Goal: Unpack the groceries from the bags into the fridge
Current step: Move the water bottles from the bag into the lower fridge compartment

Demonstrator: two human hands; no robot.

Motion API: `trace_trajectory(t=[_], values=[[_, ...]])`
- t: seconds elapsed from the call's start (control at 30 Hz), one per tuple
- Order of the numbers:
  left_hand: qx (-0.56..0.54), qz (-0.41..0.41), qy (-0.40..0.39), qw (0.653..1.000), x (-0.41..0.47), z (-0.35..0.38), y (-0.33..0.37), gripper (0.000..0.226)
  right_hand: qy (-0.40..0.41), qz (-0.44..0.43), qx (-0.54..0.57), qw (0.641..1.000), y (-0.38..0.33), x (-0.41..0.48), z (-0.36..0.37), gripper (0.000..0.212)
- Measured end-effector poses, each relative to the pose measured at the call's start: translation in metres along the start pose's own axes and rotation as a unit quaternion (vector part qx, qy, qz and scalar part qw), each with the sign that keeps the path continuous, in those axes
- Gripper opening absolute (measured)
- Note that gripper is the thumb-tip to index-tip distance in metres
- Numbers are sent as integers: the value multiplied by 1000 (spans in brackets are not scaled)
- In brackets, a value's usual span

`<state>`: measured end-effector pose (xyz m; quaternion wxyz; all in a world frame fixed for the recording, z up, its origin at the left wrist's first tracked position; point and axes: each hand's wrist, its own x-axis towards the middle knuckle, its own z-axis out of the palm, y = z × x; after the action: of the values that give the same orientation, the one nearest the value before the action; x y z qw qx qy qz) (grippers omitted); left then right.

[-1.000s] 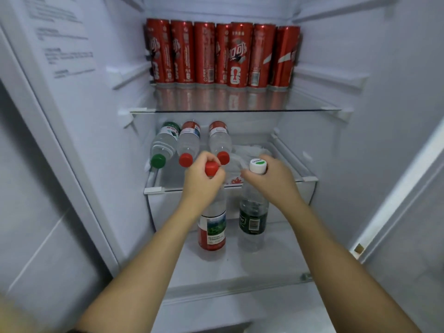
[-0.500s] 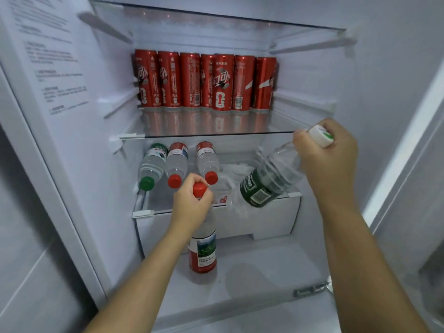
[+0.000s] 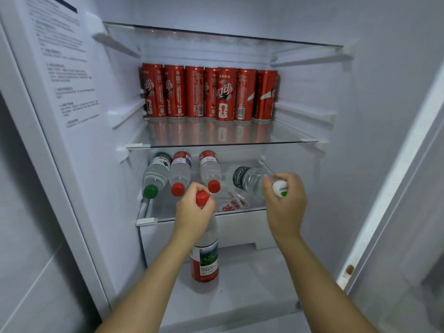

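Observation:
My left hand (image 3: 193,213) grips the neck of a red-capped water bottle (image 3: 204,260) that stands upright on the fridge floor. My right hand (image 3: 284,203) holds the white-capped end of a green-labelled water bottle (image 3: 248,180), which lies on its side on the lower glass shelf (image 3: 153,218), label end toward the back. To its left on that shelf lie three water bottles (image 3: 180,173), caps facing me: one green-capped, two red-capped. A crumpled clear plastic bag (image 3: 234,203) with red print sits under the green-labelled bottle.
Several red cola cans (image 3: 209,93) stand in a row at the back of the middle glass shelf (image 3: 240,140). Another glass shelf (image 3: 216,36) is above. A white drawer front (image 3: 240,227) sits under the lower shelf. The fridge door edge (image 3: 394,188) is at right.
My right hand swung the green-labelled bottle from tilted in the air down onto the lower shelf, laid on its side. My left hand kept its hold on the upright bottle.

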<state>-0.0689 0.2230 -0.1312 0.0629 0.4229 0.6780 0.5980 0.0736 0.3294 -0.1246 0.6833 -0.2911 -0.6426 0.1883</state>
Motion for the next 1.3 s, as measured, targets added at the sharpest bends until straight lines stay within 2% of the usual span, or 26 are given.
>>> trace_trajectory(t=[0.03,0.17,0.27,0.37,0.6,0.7,0.8,0.87,0.93,1.0,1.07,1.17,1.3], values=[[-2,0,1,1000,0,0,0,17,-32,16,-21,999,4,-1,7,14],[-2,-1,13,1000,2,-2,-3,17,-156,77,-181,968,20,2,42,41],[-5,1,15,1000,2,-2,-3,16,-243,67,-294,922,26,3,68,47],[-17,3,20,1000,2,-1,-4,17,-275,65,-331,900,27,5,87,49],[-21,25,25,999,4,0,-10,18,-324,75,-303,893,30,12,105,53],[-20,22,20,999,3,0,-12,19,-355,73,-298,883,30,13,98,61],[-20,16,21,999,1,0,-10,17,-399,121,-230,880,29,13,91,71],[-14,5,13,1000,-3,0,-10,18,-378,170,-166,895,23,13,86,77],[-23,-11,-1,1000,-9,-1,-12,20,-333,168,-174,911,13,13,75,75],[-33,-21,-9,999,-17,-1,-16,24,-288,134,-172,933,0,14,60,67],[-52,-40,-17,998,-28,-1,-22,33,-295,124,-103,942,-21,16,43,51],[-76,-74,-27,994,-42,2,-33,49,-414,85,-40,905,-52,14,28,25],[-64,-94,-41,993,-50,3,-44,61,-543,20,-126,830,-62,7,32,40]])
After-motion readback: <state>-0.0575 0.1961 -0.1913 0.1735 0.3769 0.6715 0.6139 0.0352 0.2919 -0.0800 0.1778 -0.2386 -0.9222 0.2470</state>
